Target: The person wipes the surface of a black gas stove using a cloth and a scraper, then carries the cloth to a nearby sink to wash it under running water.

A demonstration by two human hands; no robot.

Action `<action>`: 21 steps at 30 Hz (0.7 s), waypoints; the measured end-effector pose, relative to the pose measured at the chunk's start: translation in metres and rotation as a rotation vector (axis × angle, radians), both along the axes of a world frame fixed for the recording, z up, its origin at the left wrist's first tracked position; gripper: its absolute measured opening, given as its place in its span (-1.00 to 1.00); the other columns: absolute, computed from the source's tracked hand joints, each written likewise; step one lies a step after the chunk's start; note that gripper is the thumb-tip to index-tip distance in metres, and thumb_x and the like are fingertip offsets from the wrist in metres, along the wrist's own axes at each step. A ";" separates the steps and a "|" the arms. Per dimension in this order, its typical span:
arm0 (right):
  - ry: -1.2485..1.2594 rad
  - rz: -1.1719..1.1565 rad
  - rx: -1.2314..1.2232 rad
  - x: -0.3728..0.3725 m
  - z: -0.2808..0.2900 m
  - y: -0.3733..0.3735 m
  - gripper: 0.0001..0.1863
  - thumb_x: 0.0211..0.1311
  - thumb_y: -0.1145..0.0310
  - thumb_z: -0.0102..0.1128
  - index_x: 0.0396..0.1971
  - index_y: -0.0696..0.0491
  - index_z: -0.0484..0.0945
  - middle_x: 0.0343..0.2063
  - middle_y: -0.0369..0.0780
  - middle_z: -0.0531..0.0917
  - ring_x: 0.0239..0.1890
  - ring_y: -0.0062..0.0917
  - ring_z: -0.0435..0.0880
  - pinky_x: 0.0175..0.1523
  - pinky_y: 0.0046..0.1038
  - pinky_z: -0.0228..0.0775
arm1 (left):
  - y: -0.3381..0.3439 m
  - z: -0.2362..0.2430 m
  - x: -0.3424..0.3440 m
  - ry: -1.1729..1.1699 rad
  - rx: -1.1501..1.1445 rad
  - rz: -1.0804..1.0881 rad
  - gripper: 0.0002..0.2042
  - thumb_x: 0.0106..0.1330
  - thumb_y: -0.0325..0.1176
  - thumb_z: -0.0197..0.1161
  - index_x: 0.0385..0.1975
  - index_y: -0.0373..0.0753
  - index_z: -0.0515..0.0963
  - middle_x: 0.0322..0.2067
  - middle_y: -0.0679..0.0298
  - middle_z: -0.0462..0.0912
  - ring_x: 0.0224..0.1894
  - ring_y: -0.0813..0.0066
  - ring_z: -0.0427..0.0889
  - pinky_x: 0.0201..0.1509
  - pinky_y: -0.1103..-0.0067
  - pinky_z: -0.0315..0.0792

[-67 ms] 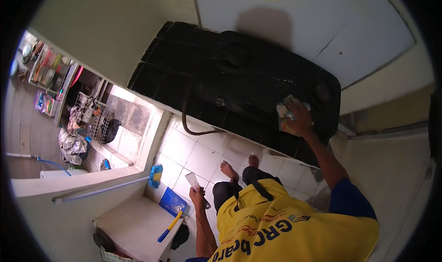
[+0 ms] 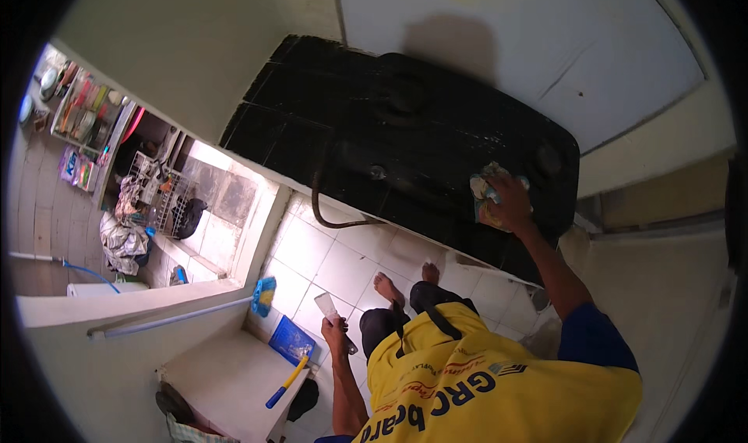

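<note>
My right hand [image 2: 510, 203] is closed on a crumpled, light-coloured cloth [image 2: 483, 190]. The cloth rests on a broad black panel [image 2: 452, 131] with rounded corners and round raised shapes, probably a gas stove. That panel lies over a black tiled counter [image 2: 292, 104], and its surface carries whitish scuffs. Down by my left leg, away from the counter, my left hand [image 2: 335, 334] grips a scraper [image 2: 327, 306] with a wide pale blade pointing up and outward. A bent hose [image 2: 318, 201] hangs over the counter's front edge.
On the left floor a blue dustpan [image 2: 291, 340] with a yellow handle leans against a white box-like cabinet [image 2: 222, 365]. A blue-and-yellow broom [image 2: 263, 296] lies along the low wall. Beyond the opening stand a wire rack [image 2: 167, 201] and shelves. My feet [image 2: 387, 287] are on white tiles.
</note>
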State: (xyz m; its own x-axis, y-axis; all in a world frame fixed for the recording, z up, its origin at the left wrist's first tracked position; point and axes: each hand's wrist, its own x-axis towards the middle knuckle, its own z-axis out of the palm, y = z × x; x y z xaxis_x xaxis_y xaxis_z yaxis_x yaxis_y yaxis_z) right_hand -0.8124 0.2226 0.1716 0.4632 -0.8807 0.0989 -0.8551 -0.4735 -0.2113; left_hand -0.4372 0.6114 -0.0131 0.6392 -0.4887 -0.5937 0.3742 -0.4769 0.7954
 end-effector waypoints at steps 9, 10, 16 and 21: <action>-0.003 0.257 -0.298 0.248 -0.025 -0.060 -0.50 -0.06 0.35 0.31 0.01 -0.11 0.57 0.06 -0.18 0.48 0.07 -0.19 0.45 0.11 -0.17 0.38 | 0.042 -0.005 0.000 0.033 0.000 0.141 -0.90 0.29 -0.41 0.10 -0.32 -0.30 0.43 -0.51 0.22 0.58 -0.58 0.56 0.50 -0.53 0.65 0.38; -0.009 0.246 -0.328 0.269 -0.032 -0.066 -0.52 -0.04 0.37 0.28 0.00 -0.12 0.58 0.05 -0.21 0.47 0.07 -0.22 0.44 0.09 -0.19 0.39 | 0.044 -0.004 0.001 0.051 0.000 0.169 -0.89 0.27 -0.41 0.11 -0.29 -0.29 0.43 -0.50 0.23 0.58 -0.57 0.56 0.51 -0.52 0.64 0.39; -0.060 0.477 -0.497 0.313 -0.038 -0.092 -0.68 0.05 0.37 0.20 -0.13 -0.17 0.66 -0.01 -0.29 0.49 0.09 -0.30 0.40 0.05 -0.19 0.35 | 0.052 -0.003 0.005 0.013 0.059 0.128 -0.87 0.31 -0.37 0.10 -0.30 -0.31 0.43 -0.50 0.22 0.59 -0.57 0.56 0.52 -0.52 0.64 0.39; 0.316 0.770 -0.362 0.289 -0.027 -0.097 -0.73 -0.01 0.22 0.27 -0.24 -0.15 0.67 -0.17 -0.34 0.60 0.03 -0.36 0.47 -0.01 -0.21 0.37 | 0.031 0.003 0.011 0.055 0.037 0.114 -0.86 0.28 -0.38 0.08 -0.28 -0.30 0.42 -0.50 0.24 0.58 -0.56 0.58 0.50 -0.51 0.66 0.38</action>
State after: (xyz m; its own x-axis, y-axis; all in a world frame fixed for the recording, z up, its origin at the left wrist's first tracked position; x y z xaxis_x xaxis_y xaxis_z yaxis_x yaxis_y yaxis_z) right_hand -0.5236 0.1255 0.1441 0.9636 -0.2560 0.0772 -0.2673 -0.9300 0.2521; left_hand -0.4259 0.6424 -0.0099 0.6555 -0.3922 -0.6453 0.4697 -0.4573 0.7551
